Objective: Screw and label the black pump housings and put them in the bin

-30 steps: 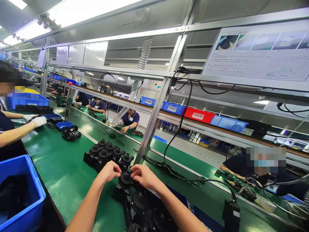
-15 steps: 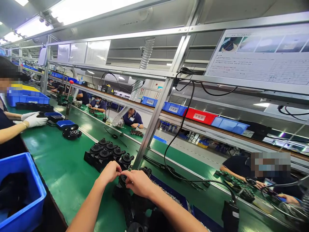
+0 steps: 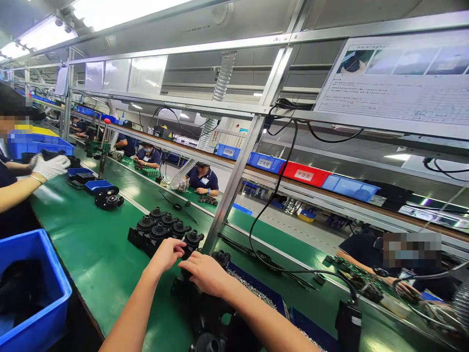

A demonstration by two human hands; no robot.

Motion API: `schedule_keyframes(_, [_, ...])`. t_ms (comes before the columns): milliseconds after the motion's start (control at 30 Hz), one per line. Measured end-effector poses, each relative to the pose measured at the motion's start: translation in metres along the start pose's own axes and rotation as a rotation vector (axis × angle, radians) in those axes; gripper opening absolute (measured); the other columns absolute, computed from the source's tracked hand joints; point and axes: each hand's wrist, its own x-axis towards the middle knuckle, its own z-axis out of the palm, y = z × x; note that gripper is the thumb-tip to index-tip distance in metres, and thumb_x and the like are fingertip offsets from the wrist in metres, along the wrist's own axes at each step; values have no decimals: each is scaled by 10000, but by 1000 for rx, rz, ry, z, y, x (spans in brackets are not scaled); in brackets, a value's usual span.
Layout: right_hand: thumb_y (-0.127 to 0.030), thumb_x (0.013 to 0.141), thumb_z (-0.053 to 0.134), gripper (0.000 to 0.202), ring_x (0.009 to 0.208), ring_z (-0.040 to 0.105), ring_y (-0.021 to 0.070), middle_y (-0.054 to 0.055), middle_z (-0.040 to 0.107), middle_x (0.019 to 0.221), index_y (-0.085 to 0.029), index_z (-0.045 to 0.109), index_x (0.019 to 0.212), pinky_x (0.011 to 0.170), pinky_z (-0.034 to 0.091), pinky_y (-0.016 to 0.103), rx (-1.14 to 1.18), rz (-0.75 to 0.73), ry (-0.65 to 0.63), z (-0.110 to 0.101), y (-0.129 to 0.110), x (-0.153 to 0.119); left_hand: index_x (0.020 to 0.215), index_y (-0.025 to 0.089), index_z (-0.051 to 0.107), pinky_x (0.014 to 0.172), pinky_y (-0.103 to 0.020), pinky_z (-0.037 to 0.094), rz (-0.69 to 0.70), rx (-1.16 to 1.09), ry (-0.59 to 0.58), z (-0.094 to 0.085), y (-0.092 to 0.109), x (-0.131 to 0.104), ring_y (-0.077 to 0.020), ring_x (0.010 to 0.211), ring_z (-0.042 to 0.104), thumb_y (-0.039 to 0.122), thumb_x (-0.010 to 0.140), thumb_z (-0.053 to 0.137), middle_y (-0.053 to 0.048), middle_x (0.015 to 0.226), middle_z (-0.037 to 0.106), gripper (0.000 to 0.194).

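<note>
Several black pump-like housings (image 3: 160, 231) with round tops and side spouts stand in rows on the green bench. At the near right end of these rows, my left hand (image 3: 167, 254) is closed, fingers curled beside a housing (image 3: 193, 238). My right hand (image 3: 207, 274) sits just right of it, fingers bent down and pressed together over the black parts. Whatever is between the fingertips of either hand is too small or hidden to make out. More black housings (image 3: 208, 342) lie below my right wrist, partly covered by my forearm.
A dark blue tray (image 3: 280, 298) of small metal pieces lies right of my forearm. A blue bin (image 3: 54, 298) with black parts stands at lower left. A metal post (image 3: 234, 186) and a hanging black cable (image 3: 252, 234) rise beyond. A gloved co-worker's hand (image 3: 51, 167) works at left.
My fingertips, close together at a housing before, have moved slightly apart. The co-worker's gloved hands at left have shifted back with a black part.
</note>
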Motion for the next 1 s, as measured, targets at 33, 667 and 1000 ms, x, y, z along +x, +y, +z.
schedule_keyframes(33, [-85,879,783,449,1101,650,280,79,736,1151,-232,671,1289,957,533,365,23,33,48,-3,2,-1,1234,29,760,890,-386,558,10,-52,-4,1,3,0,-286,928,744,201,736,644,-156,972,795,540])
schedule_keyframes(667, [-134,965,699,112,906,726,225,73,794,985,-163,802,997,808,519,295,281,396,294,-23,35,-6,1662,94,360,1106,-496,426,-14,-116,-148,25,8,-5,-353,1201,586,383,650,897,-175,1258,635,1182])
schedule_keyframes(1000, [-62,810,702,500,918,783,217,-8,835,956,-217,670,1284,783,522,266,377,441,128,-6,27,5,1668,203,346,803,-316,499,-119,-234,-607,-28,6,-8,-173,881,616,426,641,938,-138,1341,683,1207])
